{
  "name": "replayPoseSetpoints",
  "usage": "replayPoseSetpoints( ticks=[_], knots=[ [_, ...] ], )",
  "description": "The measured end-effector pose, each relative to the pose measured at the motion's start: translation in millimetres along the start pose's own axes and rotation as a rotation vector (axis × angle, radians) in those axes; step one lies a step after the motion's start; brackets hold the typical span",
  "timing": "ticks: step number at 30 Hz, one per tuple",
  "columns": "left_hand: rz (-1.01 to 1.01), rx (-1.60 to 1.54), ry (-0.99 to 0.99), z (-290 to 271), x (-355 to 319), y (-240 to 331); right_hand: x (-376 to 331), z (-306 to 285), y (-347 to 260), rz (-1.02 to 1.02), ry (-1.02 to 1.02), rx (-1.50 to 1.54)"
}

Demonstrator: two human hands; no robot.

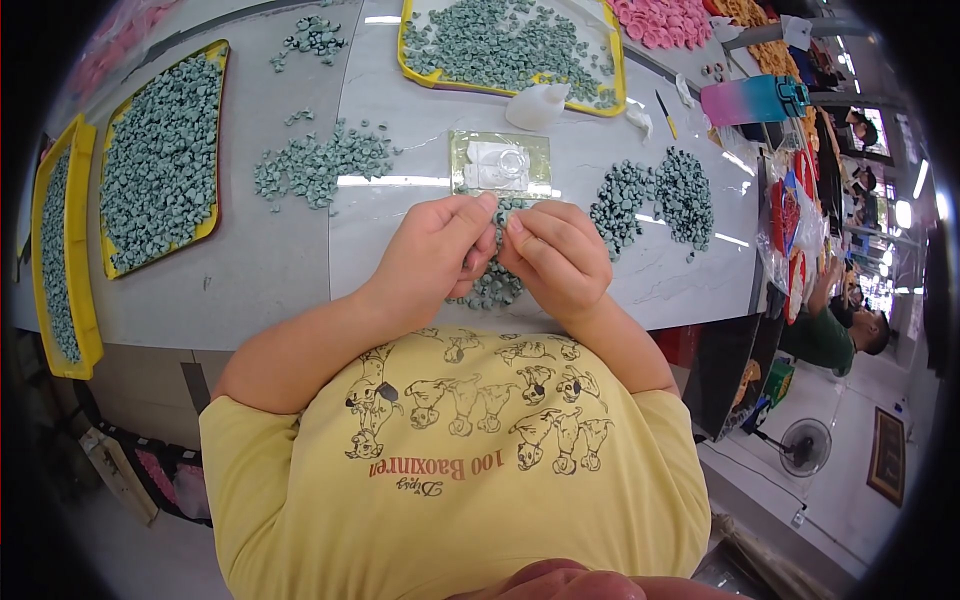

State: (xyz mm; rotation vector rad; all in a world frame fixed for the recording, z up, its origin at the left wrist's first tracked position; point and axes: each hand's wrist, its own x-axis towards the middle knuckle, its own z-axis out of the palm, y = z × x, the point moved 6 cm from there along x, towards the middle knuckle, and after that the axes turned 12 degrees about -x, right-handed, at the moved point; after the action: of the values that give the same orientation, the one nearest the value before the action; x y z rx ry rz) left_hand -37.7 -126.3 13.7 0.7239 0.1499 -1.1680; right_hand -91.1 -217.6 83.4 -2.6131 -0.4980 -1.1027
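Note:
My left hand (437, 250) and my right hand (560, 255) meet close in front of my body, over the table's near edge. Both are closed in a pinch, thumbs against fingers, fingertips nearly touching. Whatever sits between them is too small to make out. Beneath and between the hands lies a pile of small grey-green pieces (493, 288), partly hidden by them. Just beyond the fingertips is a flat greenish pad (541, 165) with white material (484, 170) and a clear round dish (513, 160) on it. A white squeeze bottle (537, 107) lies behind the pad.
Loose heaps of green pieces lie left (325, 165) and right, the right ones (684, 200) darker. Yellow-rimmed trays of them stand at left (222, 75) and back (622, 75). A pink-blue bottle (745, 101) and a pen-like tool (667, 115) are at right. Another person (835, 325) sits farther right.

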Motion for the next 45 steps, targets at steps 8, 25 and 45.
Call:
replayPoseSetpoints(
  ticks=[8,25,45],
  knots=[
    [-0.007,-0.035,-0.052,1,-1,2,1,-1,7,0.095,0.024,0.162],
    [0.402,0.308,0.069,0,-12,19,0,7,2,0.261,0.039,0.194],
    [0.408,0.597,0.109,-5,-5,19,3,7,26,0.373,-0.312,0.289]
  ],
)
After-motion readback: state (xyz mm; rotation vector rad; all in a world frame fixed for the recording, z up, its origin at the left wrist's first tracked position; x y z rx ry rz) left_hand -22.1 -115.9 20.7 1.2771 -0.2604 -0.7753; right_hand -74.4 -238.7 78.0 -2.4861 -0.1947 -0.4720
